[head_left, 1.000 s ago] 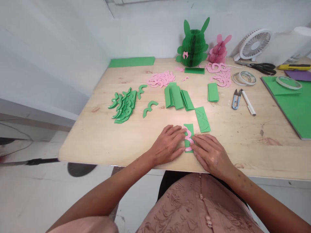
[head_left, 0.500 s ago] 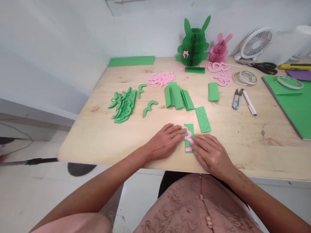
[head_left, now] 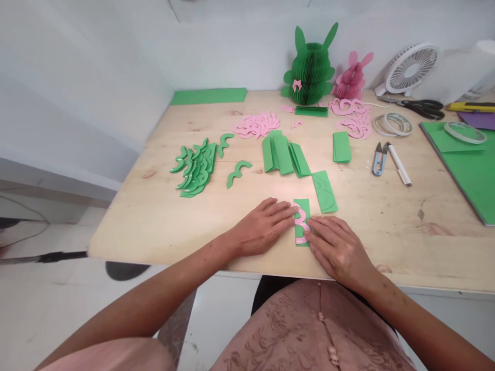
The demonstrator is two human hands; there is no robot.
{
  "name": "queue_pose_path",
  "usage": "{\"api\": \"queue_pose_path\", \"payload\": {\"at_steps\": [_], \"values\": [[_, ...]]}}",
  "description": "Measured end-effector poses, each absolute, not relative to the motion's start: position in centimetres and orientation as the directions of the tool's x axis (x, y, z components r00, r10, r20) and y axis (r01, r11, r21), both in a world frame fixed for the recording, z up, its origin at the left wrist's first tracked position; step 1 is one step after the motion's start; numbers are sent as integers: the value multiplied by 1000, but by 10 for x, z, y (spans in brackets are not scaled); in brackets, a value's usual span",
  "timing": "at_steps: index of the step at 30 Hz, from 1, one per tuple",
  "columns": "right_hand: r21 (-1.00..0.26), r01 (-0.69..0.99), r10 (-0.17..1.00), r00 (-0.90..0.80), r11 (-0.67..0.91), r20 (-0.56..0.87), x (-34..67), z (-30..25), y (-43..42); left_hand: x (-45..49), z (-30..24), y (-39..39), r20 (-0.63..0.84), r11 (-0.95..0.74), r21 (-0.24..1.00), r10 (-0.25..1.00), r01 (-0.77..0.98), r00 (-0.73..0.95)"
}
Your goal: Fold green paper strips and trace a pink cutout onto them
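Pink cutout (head_left: 302, 222): lies flat on a green card (head_left: 304, 204), between the fingertips of both hands, on the near part of the worktop (head_left: 162, 221).

Left hand (head_left: 261, 226): palm down, fingers extended and close together, tips resting at the left edge of the cutout. Right hand (head_left: 342, 250): palm down, fingers slightly bent and close together, tips at the right edge. Neither hand is closed around anything; both appear to press from above.

Handling (judged): both parts are light and thin. The cutout should flex easily, crease if pinched hard and slide on the smooth card under uneven pressure. Hold with flat fingertips on opposite outer edges; avoid lifting by the narrow curved band. Take the card by its straight sides.

Containers: the loose pieces lie directly on the worktop, not in containers. Just beyond the right fingertips lies a green card with a drawn curve (head_left: 325, 191). Ahead of the left hand stand or lie folded green cards (head_left: 284, 155) and a pile of pink pieces (head_left: 257, 125). Left of and beyond that hand is a heap of green cutouts (head_left: 196, 170). Snips (head_left: 379, 161) and a pen (head_left: 399, 165) lie side by side, ahead and right of the right hand.
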State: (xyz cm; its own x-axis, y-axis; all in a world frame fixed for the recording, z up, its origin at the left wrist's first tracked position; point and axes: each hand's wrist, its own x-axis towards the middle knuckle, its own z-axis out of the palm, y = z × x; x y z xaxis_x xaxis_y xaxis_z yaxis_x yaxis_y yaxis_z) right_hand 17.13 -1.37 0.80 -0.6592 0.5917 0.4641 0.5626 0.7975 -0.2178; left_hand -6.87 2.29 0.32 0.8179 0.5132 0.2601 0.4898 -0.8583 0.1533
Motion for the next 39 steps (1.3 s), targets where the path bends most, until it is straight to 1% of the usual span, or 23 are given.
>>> {"api": "queue_pose_path", "payload": {"at_steps": [7,15,18,31,39], "values": [[-220,564,595,-662,796,456,172,9,-13,-69,2,22,264,-851,174,525,496,809],[-225,571,604,-657,789,452,171,9,-14,-67,5,21,190,-796,307,589,522,786],[-224,568,601,-659,792,452,172,9,-13,-64,6,19,189,-776,331,612,537,768],[-223,572,603,-656,790,454,171,10,-14,-47,2,9,310,-717,335,696,611,648],[-229,571,606,-655,788,451,171,10,-14,-46,-4,5,314,-701,316,714,640,626]]}}
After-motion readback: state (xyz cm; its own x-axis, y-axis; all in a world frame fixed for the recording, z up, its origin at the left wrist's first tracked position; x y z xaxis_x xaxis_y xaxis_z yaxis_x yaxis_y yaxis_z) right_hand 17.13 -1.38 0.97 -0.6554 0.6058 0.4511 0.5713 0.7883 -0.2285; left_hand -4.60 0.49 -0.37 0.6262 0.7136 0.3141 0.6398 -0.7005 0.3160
